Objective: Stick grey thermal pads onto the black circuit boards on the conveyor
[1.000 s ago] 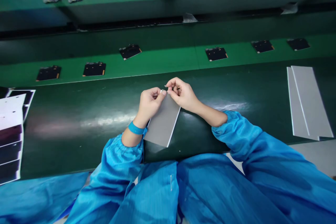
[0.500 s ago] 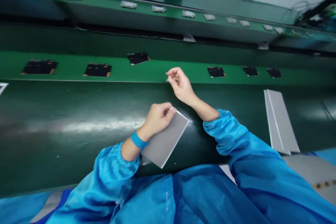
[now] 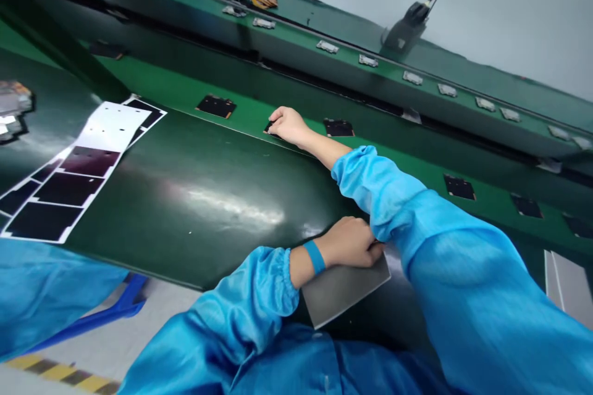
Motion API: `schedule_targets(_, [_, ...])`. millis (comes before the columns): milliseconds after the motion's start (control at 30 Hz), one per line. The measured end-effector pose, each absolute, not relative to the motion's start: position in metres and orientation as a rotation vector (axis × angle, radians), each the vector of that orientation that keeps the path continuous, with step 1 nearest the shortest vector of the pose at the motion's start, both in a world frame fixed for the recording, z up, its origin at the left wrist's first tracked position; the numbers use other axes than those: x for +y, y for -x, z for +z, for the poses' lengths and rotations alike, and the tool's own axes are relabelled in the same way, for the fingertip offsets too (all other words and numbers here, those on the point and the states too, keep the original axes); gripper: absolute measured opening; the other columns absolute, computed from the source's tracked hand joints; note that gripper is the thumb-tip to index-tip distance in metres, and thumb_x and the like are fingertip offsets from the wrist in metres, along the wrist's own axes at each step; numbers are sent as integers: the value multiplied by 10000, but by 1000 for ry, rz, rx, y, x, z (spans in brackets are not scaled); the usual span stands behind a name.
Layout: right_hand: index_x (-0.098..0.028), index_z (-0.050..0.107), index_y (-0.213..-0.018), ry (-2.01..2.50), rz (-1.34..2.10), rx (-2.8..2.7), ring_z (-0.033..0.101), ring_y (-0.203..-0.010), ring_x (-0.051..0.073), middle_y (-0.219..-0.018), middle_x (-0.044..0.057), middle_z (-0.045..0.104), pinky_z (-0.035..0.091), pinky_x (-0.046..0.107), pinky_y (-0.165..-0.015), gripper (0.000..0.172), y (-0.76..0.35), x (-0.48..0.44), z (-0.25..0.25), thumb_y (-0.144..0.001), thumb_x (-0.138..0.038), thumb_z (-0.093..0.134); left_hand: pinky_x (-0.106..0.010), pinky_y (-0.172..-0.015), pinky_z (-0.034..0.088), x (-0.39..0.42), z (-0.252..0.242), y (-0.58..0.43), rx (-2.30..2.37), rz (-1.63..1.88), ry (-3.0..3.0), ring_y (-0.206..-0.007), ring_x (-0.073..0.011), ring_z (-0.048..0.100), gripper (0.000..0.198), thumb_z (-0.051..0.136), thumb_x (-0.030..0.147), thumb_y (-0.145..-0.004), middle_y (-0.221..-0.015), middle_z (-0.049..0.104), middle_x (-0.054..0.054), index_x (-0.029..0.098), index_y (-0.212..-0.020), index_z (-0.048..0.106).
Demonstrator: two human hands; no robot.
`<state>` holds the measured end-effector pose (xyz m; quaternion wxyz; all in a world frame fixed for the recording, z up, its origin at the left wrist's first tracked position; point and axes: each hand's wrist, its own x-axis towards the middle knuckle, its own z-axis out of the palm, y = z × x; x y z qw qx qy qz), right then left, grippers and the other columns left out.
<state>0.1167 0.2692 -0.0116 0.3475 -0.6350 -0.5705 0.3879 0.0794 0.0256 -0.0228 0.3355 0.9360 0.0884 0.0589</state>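
Where the fingers (image 3: 277,116) of the right hand (image 3: 290,125) bunch together upon a small black part (image 3: 270,130) on the green belt (image 3: 241,116), the left hand (image 3: 349,242) clamps the grey sheet (image 3: 345,290) at the near edge of the dark surface (image 3: 185,197), seemingly to steady it.

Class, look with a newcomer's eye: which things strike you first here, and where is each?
The bright blue sleeves stand out: the right hand reaches across to a black part on the light green belt, while the left hand holds a grey sheet at the dark table's near edge. At far left lies a white sheet of black rectangles.
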Motion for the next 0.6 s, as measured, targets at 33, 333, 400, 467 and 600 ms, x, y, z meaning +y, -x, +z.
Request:
schedule_targets(33, [-214,549,-917,1682,967,-1490,685,-866,186,-828,-13,700,554,313,-831,278,-114,274,-16,-776,-65,737,-349,-763,555,25,-22,-79,229,161,-2455,-964,-281,792,239,574,367,-1043,-1066,824,-99,194,-1005,735])
schedule_targets(333, [-238,503,-922,1816,829,-1523,699,-896,205,-821,-19,696,548,328,-865,297,-123,277,-32,-768,-48,673,-385,-925,625,17,-16,-78,165,251,-2439,-1099,-285,786,289,509,357,-1070,-1195,800,-129,170,-1093,728])
schedule_targets(400, [-241,493,-921,1818,830,-1523,695,-860,197,-795,-25,691,539,311,-827,299,-126,275,-32,-773,-37,655,-391,-928,622,15,-14,-78,154,237,-2445,-1093,-287,790,298,498,359,-1071,-1184,807,-124,173,-1088,730])
schedule_targets(467, [-240,498,-928,1821,832,-1526,688,-835,191,-784,-27,689,529,302,-797,301,-130,272,-31,-773,-36,655,-386,-934,618,15,-13,-78,150,232,-2450,-1095,-280,792,298,491,360,-1071,-1185,812,-113,182,-1100,728])
schedule_targets(600, [-241,506,-926,1833,806,-1520,674,-820,188,-803,-27,681,521,299,-767,308,-137,268,-32,-757,-54,685,-384,-935,617,14,-15,-79,147,269,-2451,-1100,-274,793,311,488,365,-1068,-1196,813,-99,189,-1189,714])
